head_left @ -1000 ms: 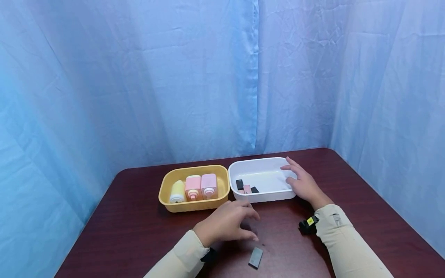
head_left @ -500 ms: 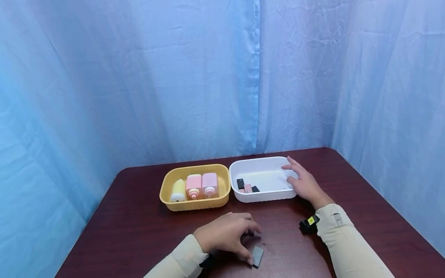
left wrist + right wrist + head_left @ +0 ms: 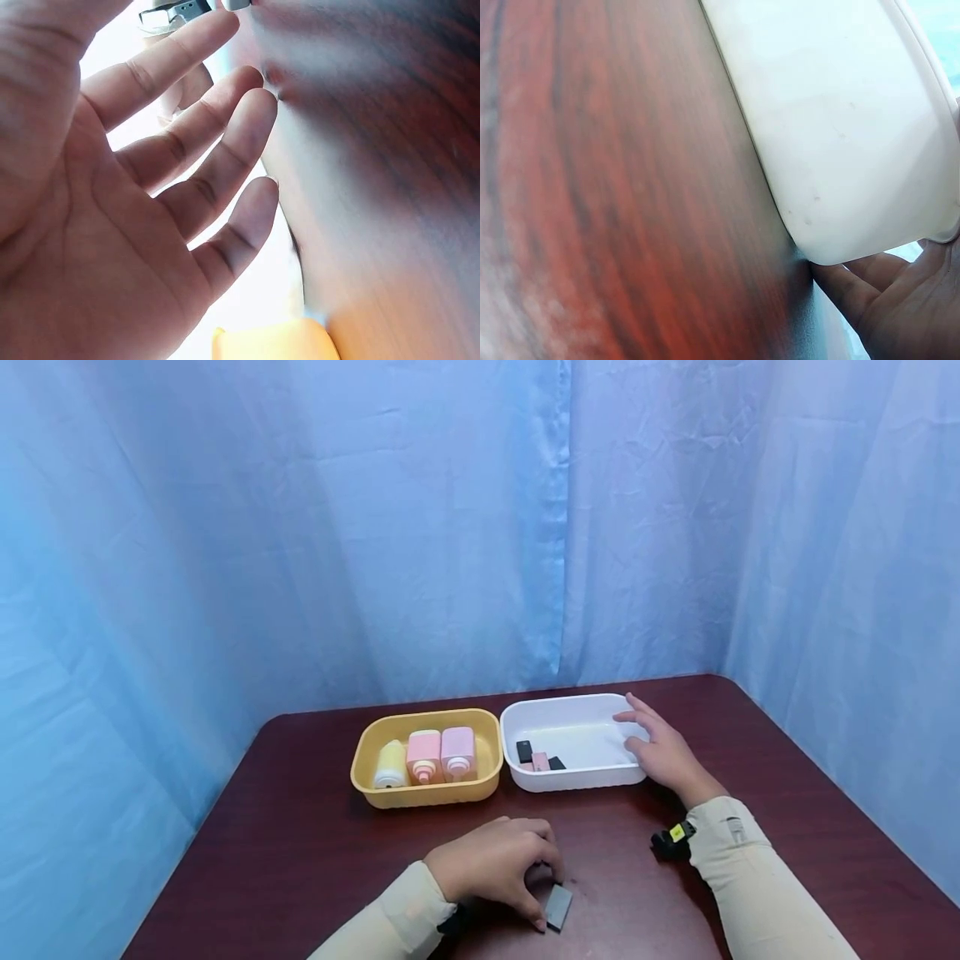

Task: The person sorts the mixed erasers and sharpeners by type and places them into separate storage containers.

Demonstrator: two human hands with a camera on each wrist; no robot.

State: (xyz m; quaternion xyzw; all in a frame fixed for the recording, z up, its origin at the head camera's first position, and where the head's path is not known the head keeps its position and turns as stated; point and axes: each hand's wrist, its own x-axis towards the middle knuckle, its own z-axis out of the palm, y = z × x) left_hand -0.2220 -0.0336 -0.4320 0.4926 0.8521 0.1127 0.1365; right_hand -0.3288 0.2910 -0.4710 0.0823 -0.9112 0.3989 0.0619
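On the dark wooden table lies a small flat grey block [image 3: 558, 907] with a dark edge. My left hand [image 3: 495, 864] arches over the table beside it, thumb tip at its near-left corner and index fingertip close to its far end. In the left wrist view the fingers [image 3: 199, 187] are bent loosely and the palm is bare; the thumb is out of sight. My right hand [image 3: 663, 756] holds the right end of a white basket [image 3: 577, 781], fingers on both sides of its rim. Small black and pink blocks [image 3: 540, 762] sit in that basket's near-left corner.
A yellow basket [image 3: 427, 795] stands against the white one's left side. It holds a yellow bottle [image 3: 391, 763], a pink bottle [image 3: 424, 752] and a lilac bottle [image 3: 458, 747]. Blue curtains [image 3: 450, 527] hang behind the table [image 3: 300, 843].
My left hand has come down toward me, its thumb and index finger closing in on the grey block. The right hand stays on the white basket. The head view shifts slightly.
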